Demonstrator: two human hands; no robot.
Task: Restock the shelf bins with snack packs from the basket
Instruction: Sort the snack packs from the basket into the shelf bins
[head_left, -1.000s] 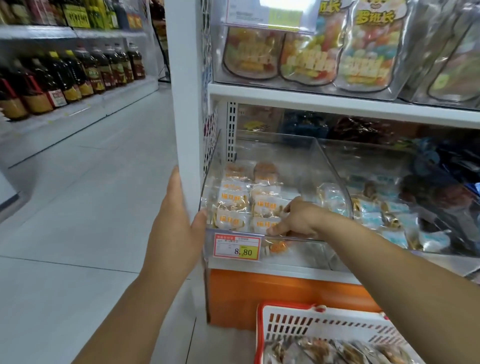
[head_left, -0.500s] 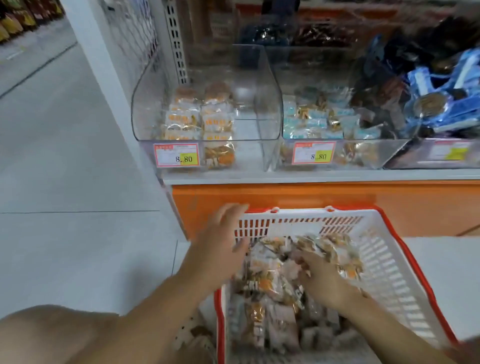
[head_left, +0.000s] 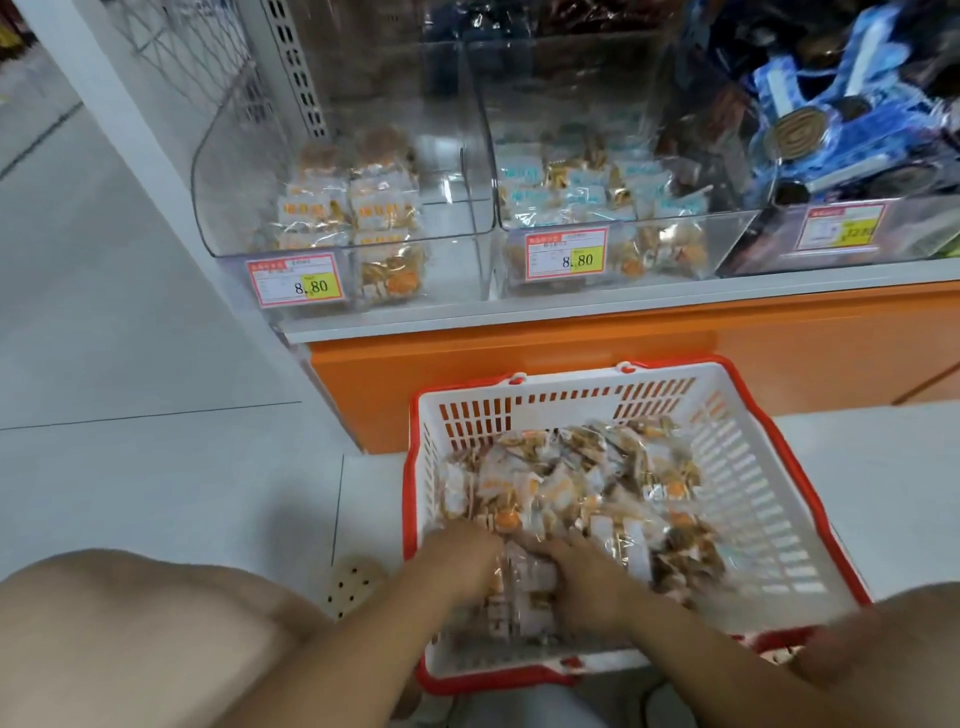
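Note:
A white basket with a red rim (head_left: 753, 467) stands on the floor below the shelf and holds a heap of clear snack packs (head_left: 597, 483) with orange print. Both hands are low in the near side of that heap. My left hand (head_left: 457, 561) and my right hand (head_left: 587, 582) lie side by side, fingers curled down around packs, with the fingertips buried among them. On the shelf above, the clear left bin (head_left: 218, 156) holds two short rows of the same orange-print packs (head_left: 353, 208); its right half is bare.
A second clear bin (head_left: 737, 234) holds blue-print packs, and a third (head_left: 857, 119) holds blue wrappers. Price tags (head_left: 296, 278) sit on the bin fronts. The orange shelf base (head_left: 571, 353) is behind the basket. My knee (head_left: 130, 649) is at the lower left.
One second ago my right hand was in the left bin and my left hand on the shelf post. Both dropped to the basket, and since half a second ago they have closed in together on packs.

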